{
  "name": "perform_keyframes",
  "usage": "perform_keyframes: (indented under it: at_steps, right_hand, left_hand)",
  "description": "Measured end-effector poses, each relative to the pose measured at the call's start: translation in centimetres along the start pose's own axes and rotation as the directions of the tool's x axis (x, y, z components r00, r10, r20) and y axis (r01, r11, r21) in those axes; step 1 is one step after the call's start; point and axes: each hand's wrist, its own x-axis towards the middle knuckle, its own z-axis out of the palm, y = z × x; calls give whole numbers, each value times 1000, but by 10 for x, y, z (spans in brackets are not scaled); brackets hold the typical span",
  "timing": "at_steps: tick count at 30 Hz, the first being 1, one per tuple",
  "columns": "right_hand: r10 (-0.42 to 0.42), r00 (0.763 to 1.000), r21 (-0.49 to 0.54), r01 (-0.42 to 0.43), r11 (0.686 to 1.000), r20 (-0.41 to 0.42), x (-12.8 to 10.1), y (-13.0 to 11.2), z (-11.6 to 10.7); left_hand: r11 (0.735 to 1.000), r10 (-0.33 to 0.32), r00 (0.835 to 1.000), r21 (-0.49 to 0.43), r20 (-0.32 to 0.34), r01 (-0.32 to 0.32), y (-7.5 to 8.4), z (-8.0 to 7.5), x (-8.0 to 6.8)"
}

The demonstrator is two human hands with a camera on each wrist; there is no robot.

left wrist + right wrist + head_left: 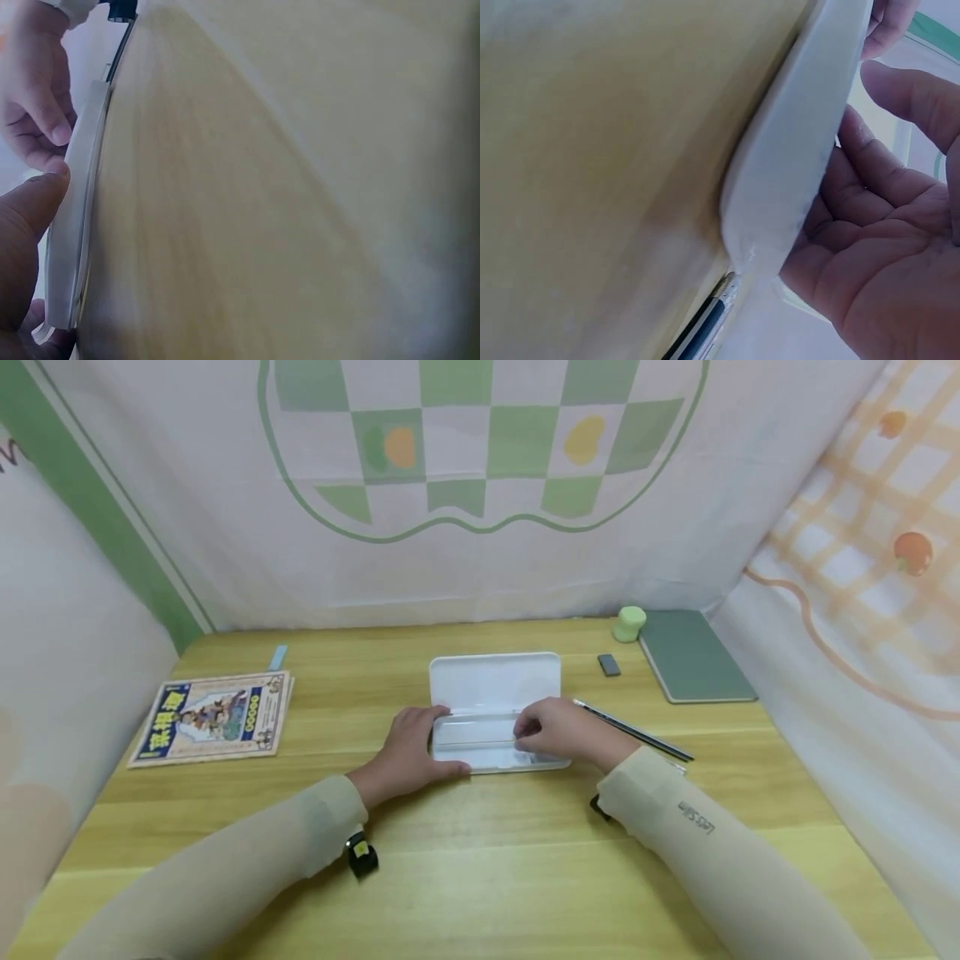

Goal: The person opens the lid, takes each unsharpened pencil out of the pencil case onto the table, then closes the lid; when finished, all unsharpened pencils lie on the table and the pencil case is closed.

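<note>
With its lid raised, the white pencil case (495,710) lies on the bench (480,860); the left hand (408,752) grips its left end. The right hand (551,731) rests curled over the tray, contents hidden; next, judged, a pinch inside

I had bare tabletop (480,877) in front of the open white case (495,693). On its right a pencil (633,731) lay close, with eraser (609,665) and green notebook (693,656) behind; the booklet (213,717) blocked the left.
</note>
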Motion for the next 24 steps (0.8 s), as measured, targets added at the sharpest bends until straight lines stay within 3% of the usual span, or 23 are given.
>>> perform_keyframes:
  at_steps: [9,24]
  right_hand:
    - [-5,999,24,4,1000,33,5,0,4]
    - [-47,999,1,47,999,7,8,0,7]
  left_hand:
    - [1000,0,1000,-6,1,0,1,0,-1]
    - [1000,7,1000,-2,-1,-7,4,-3,-3]
